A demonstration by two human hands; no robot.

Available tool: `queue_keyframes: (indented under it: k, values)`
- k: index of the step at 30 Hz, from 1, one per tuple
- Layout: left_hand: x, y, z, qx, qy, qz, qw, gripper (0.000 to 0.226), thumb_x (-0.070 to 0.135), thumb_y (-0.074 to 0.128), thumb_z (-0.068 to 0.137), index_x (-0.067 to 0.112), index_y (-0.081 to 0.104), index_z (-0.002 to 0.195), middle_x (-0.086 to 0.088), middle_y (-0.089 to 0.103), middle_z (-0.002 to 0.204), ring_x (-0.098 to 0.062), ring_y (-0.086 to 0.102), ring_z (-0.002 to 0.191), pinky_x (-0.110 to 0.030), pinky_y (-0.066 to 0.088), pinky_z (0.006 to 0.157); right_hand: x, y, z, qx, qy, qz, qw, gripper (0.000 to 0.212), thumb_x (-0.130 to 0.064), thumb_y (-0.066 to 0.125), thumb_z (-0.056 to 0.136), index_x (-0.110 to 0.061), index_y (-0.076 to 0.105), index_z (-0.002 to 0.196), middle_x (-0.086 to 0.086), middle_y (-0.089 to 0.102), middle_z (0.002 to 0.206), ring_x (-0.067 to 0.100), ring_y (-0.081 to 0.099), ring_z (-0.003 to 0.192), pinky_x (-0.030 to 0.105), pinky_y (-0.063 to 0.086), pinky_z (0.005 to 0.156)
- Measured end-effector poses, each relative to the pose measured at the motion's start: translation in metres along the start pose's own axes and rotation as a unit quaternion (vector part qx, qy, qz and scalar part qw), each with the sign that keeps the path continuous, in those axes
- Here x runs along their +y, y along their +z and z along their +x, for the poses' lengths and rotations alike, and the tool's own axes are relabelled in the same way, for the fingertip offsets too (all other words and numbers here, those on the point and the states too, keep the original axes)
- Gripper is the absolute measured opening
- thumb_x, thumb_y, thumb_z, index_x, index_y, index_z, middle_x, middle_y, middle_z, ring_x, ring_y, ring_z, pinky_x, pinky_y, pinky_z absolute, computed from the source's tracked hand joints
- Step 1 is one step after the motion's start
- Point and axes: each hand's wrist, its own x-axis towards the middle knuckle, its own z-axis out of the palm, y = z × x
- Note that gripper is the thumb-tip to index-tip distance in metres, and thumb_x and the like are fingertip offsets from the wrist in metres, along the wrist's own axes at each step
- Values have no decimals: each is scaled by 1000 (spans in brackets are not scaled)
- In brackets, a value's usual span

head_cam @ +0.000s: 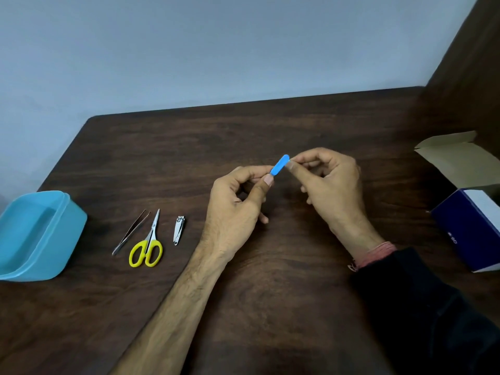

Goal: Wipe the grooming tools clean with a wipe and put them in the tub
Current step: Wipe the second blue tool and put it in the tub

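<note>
Head view: slim blue tool [280, 165] between fingers [267, 181].

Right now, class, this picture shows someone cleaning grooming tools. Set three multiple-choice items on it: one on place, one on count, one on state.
1. Where is the tub?
A. the table's left side
B. beside the box
C. between the hands

2. How many tools lie on the table?
A. one
B. three
C. five

3. How is the blue tool held?
A. lying loose
B. left hand only
C. pinched by both hands

Key: A, it stands left of the tweezers; B, tweezers, scissors, nail clipper; C, left hand and right hand pinch its ends.
</note>
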Motion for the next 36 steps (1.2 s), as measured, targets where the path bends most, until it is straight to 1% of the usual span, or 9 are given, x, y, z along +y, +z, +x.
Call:
queue_keyframes:
  k: [4,6,11,18,22,24,27,30,36]
  values:
    - [1,0,0,-1,2,2,1000,21,13,73,108,29,85,116,-18,72,109,-7,64,77,-28,59,51,-4,1,0,-80,25,95,992,3,-20,84,97,-19,82,99,0,78,86,15,64,57,30,45,45]
    - [-1,0,1,3,-2,5,1000,19,15,74,108,28,85,117,-16,72,108,-7,65,79,-29,59,51,-6,-2,2,-110,37,149,982,4,-12,78,100,-12,81,102,2,75,89,17,62,60,31,46,47]
    - [-1,-1,1,-1,-10,4,1000,17,18,74,107,26,85,118,-18,72,109,-9,66,80,-29,59,51,-7,-10,5,-174,51,175,968,9,-8,71,104,-11,79,106,4,73,90,14,62,67,28,50,52]
    - [-2,0,2,5,-12,5,1000,15,16,74,107,26,84,113,-16,70,105,-8,63,77,-28,58,50,-9,-16,8,-172,61,268,946,12,-7,65,107,-14,74,104,-1,66,90,11,53,69,26,46,55]
    - [-5,-1,2,11,-14,12,1000,15,17,74,108,24,85,117,-8,71,102,-8,64,77,-29,60,51,-6,-11,3,-137,-20,174,975,3,-14,74,104,-12,77,103,6,69,89,13,55,66,32,48,51]
    - [-5,-2,2,7,-11,20,1000,15,18,74,108,25,85,117,-7,74,103,-9,65,77,-29,60,52,-5,-7,-1,-111,-82,86,987,4,-18,80,101,-14,79,101,0,75,88,10,60,67,38,50,50]
    - [-5,-1,1,1,-7,31,999,15,20,76,107,28,85,115,-8,74,103,-12,66,76,-28,59,52,-5,-5,-2,-58,-79,45,994,3,-23,84,98,-21,81,98,-6,78,86,8,66,66,46,54,51]
    - [-7,-1,2,1,-7,33,999,15,19,77,106,29,85,114,-1,75,99,-9,66,74,-28,59,51,-5,-4,-3,-42,-92,29,994,5,-23,86,95,-24,82,95,-5,79,86,17,71,67,50,57,56]
    - [-6,-2,1,-5,-15,29,999,15,18,77,106,25,86,114,9,77,92,-9,65,73,-28,58,53,-6,-1,-6,-9,-128,-29,991,7,-20,88,92,-24,83,95,-11,78,85,17,68,63,35,55,54]
